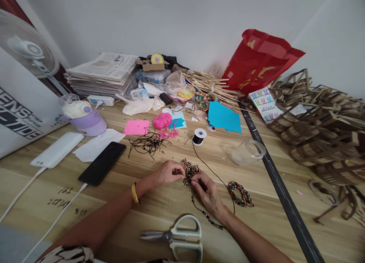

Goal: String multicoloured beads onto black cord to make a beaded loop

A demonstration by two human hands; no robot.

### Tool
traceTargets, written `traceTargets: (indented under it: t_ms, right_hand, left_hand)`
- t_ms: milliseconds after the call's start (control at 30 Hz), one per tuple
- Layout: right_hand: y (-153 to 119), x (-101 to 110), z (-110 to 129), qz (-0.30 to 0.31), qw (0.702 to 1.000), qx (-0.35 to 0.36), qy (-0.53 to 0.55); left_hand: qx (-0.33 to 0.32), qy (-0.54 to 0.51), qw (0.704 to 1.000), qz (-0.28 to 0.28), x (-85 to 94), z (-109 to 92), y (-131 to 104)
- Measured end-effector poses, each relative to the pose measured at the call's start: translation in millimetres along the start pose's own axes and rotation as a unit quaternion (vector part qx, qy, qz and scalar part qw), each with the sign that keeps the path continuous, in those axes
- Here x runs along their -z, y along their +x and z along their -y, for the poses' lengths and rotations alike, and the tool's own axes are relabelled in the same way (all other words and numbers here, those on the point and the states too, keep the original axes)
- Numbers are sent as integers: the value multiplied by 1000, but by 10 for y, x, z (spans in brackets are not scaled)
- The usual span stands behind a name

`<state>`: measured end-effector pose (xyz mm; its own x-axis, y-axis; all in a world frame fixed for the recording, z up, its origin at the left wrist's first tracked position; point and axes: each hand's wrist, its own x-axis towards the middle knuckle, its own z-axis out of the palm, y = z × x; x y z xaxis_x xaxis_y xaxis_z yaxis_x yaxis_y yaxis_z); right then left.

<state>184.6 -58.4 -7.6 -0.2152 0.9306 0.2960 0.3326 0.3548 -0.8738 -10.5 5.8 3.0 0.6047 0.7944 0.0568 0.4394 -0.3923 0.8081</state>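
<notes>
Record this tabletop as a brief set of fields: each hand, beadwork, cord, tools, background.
left hand: fingertips at the bead heap; grip too small to tell
right hand: beside the same heap; grip unclear
beadwork: part-strung strand near the right forearm; coiled beads farther right
cord: black, on a white-ended spool
tools: scissors, nearest the person
background: newspaper stack, red bag, pink yarn
</notes>
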Motion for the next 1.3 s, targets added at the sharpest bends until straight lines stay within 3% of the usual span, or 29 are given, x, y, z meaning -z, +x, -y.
traceTargets:
  t_ms: [233, 433, 933, 1133, 1300]
  right_hand:
    - [-1, 0, -3, 4, 1000, 0, -4]
    - [4, -4, -4, 5, 1000, -11, -6]
    - [-4, -5, 4, 19, 1000, -11, -2]
    - [-4, 2, 7, 24, 1000, -10, -9]
    - [-1, 7, 18, 24, 1000, -8, -10]
  left_hand:
    - [-47, 96, 993, 48, -5, -33, -26]
    - [-89, 139, 985, 54, -34, -53, -59]
    - [-86, 183, 977, 74, -26, -155, -72]
    - [-72, 131, 988, 44, -40, -89, -53]
    - [17, 2, 1000, 26, -64, -8, -13]
